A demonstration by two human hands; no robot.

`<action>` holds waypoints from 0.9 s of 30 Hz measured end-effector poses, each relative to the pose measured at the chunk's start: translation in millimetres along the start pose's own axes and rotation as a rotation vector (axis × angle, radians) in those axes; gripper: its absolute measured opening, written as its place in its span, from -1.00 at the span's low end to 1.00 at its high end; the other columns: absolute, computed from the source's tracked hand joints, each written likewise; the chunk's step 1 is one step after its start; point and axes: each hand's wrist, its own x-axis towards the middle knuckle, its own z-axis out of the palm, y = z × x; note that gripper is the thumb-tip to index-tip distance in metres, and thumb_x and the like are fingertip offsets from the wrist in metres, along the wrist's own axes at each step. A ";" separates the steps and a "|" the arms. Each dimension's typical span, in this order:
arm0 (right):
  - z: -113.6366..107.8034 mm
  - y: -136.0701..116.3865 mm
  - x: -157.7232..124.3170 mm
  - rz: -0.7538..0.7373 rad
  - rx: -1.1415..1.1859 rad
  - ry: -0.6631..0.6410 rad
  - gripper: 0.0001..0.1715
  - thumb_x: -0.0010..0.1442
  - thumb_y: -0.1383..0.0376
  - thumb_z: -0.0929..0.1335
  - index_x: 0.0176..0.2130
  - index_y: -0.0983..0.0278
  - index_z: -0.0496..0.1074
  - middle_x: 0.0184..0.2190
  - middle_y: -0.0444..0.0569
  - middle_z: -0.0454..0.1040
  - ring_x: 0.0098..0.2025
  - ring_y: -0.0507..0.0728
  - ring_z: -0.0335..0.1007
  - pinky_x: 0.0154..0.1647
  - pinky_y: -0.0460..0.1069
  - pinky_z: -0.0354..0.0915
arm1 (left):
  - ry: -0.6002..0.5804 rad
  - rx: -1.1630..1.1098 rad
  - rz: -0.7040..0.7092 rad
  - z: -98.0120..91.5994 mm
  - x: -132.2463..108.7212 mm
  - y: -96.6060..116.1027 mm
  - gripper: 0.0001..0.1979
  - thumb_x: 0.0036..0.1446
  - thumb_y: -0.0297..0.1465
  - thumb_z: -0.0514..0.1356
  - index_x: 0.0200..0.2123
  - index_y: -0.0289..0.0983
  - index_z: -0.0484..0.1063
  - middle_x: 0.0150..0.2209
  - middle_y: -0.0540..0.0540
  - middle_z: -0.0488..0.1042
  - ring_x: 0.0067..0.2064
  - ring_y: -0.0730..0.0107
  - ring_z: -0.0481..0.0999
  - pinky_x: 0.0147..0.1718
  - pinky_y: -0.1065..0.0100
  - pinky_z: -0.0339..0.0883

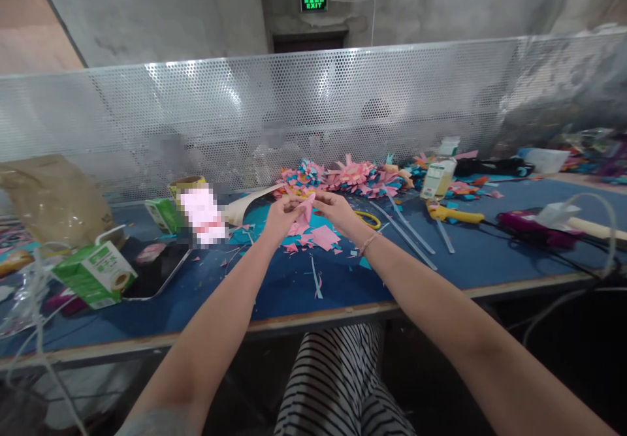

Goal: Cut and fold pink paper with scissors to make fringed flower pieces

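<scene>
A small folded pink piece [307, 206] is pinched between both of my hands above the middle of the blue table. My left hand [284, 216] holds its left side, fingers closed on it. From the right, my right hand [337, 211] grips the same piece, thumb and fingers together. Flat pink pieces [324, 237] lie on the table just below my hands. Behind them is a pile of pink, blue and orange paper-like flowers [350, 175]. Yellow-handled scissors [367, 220] rest beside my right hand, partly hidden.
Clear sticks [409, 233] and a yellow glue gun [455, 214] with cables lie to the right, near a bottle [437, 179]. At left are a green-white carton [98, 274], a tablet [157, 269] and a paper bag [56, 198]. A perforated metal screen [323, 103] stands behind.
</scene>
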 end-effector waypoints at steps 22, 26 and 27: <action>7.3 -13.8 -4.8 0.026 0.095 0.073 -0.65 -0.26 0.14 0.44 -0.50 0.31 0.34 -0.57 -0.19 0.31 -0.50 -0.07 0.20 -0.41 -0.10 0.21 | 0.056 0.181 0.130 3.6 -8.3 18.9 -0.76 -0.11 -0.35 0.21 -0.32 -0.31 0.51 -0.30 -0.15 0.53 -0.25 0.29 0.49 -0.20 0.26 0.32; 7.4 -14.6 -4.8 0.044 0.146 0.095 -0.65 -0.27 0.15 0.45 -0.49 0.31 0.36 -0.55 -0.18 0.33 -0.48 -0.06 0.23 -0.39 -0.09 0.22 | 0.071 0.195 0.120 2.7 -8.7 20.1 -0.78 -0.11 -0.36 0.21 -0.33 -0.30 0.51 -0.31 -0.14 0.53 -0.27 0.30 0.48 -0.22 0.28 0.32; 7.2 -14.7 -4.7 0.047 0.159 0.108 -0.64 -0.28 0.15 0.45 -0.48 0.31 0.36 -0.54 -0.17 0.34 -0.47 -0.05 0.24 -0.39 -0.09 0.22 | 0.074 0.198 0.118 2.4 -8.6 20.3 -0.78 -0.11 -0.36 0.21 -0.34 -0.31 0.52 -0.31 -0.14 0.53 -0.27 0.30 0.48 -0.22 0.27 0.32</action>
